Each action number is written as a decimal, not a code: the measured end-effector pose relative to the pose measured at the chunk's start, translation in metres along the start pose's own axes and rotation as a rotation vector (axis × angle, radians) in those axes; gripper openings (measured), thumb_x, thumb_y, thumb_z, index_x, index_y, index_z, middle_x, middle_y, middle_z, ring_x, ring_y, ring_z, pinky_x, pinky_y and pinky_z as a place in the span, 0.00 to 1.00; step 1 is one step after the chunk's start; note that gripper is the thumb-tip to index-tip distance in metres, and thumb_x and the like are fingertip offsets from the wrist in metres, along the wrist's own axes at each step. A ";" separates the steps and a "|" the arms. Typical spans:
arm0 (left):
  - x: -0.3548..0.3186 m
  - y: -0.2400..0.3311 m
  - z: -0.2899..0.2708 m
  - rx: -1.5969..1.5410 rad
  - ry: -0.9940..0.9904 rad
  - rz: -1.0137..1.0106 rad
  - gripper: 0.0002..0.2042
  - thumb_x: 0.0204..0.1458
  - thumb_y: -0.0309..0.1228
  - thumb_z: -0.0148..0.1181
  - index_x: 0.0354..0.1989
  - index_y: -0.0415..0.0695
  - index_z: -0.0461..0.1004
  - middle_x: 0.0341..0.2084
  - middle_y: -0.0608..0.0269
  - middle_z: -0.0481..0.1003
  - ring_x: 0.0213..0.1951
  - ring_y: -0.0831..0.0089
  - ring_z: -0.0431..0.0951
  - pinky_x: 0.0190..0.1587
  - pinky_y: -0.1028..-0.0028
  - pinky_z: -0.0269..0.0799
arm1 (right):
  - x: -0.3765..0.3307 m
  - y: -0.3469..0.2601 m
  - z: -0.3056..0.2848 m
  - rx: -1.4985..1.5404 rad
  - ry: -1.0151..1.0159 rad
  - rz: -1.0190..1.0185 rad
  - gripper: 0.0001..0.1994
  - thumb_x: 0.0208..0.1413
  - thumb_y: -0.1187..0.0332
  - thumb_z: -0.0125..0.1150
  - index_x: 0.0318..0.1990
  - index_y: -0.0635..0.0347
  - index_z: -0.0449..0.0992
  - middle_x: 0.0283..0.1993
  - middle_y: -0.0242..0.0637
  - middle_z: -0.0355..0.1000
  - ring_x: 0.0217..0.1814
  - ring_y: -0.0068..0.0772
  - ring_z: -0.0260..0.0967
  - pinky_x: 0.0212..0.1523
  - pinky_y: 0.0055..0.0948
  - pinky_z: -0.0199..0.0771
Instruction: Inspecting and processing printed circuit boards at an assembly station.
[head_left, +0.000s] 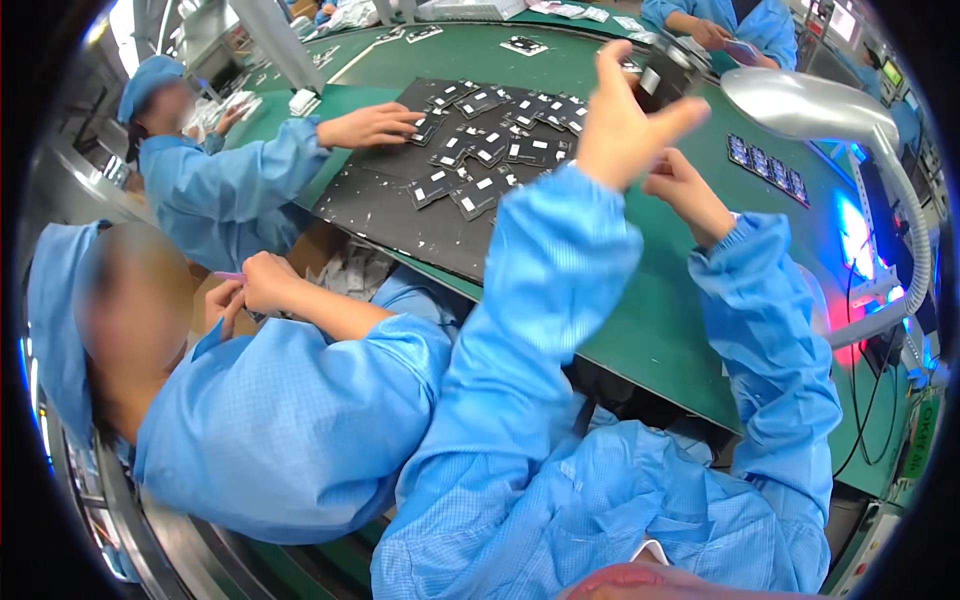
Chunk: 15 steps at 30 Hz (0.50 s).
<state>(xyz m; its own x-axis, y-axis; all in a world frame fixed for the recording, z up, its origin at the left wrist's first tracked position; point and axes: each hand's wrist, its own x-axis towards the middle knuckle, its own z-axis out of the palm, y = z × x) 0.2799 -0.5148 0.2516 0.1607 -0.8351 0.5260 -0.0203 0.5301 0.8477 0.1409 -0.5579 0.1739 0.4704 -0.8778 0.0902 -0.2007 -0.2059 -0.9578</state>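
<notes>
My left hand [630, 125] is raised over the green table, its thumb and forefinger spread around a dark piece with a white patch [668, 76]. That piece is blurred, and the fingers behind it are hidden; it appears to be in the hand. Just below and to the right, my right hand [690, 195] has its fingers curled together. Whatever they hold, if anything, is hidden by the left hand. To the left, several flat black pieces with white labels [480, 192] lie scattered on a black mat [390, 205].
A silver gooseneck lamp [800, 102] arches in from the right. Beneath it lies a panel of small dark modules [768, 170]. Cables [862, 400] hang at the right edge. One co-worker's hand [375, 126] touches the black pieces; another co-worker [290, 420] sits close at my left.
</notes>
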 end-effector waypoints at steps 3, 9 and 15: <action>0.051 -0.048 -0.025 0.289 0.089 -0.052 0.37 0.31 0.47 0.69 0.46 0.33 0.64 0.36 0.49 0.73 0.38 0.62 0.75 0.43 0.69 0.70 | -0.077 -0.026 -0.004 -0.164 -0.029 -0.076 0.22 0.46 0.75 0.54 0.51 0.61 0.60 0.48 0.35 0.59 0.52 0.29 0.58 0.51 0.29 0.61; 0.088 -0.133 -0.152 1.024 0.063 -0.318 0.33 0.33 0.52 0.66 0.44 0.38 0.72 0.33 0.52 0.76 0.33 0.64 0.77 0.36 0.70 0.71 | -0.192 -0.036 -0.002 -0.403 -0.137 -0.269 0.15 0.45 0.75 0.54 0.43 0.60 0.66 0.46 0.40 0.59 0.50 0.36 0.59 0.48 0.31 0.62; 0.073 -0.131 -0.232 1.378 0.171 -0.554 0.43 0.27 0.55 0.67 0.50 0.37 0.65 0.48 0.42 0.66 0.50 0.50 0.67 0.53 0.63 0.63 | -0.217 0.004 -0.009 -0.387 -0.137 -0.242 0.11 0.46 0.74 0.54 0.40 0.63 0.67 0.43 0.44 0.60 0.45 0.44 0.62 0.47 0.31 0.64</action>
<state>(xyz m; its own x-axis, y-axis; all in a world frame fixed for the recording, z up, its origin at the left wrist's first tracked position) 0.5237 -0.6110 0.1629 0.5678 -0.8002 0.1931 -0.7950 -0.4723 0.3806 0.0301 -0.3718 0.1534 0.6469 -0.7250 0.2364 -0.3645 -0.5662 -0.7393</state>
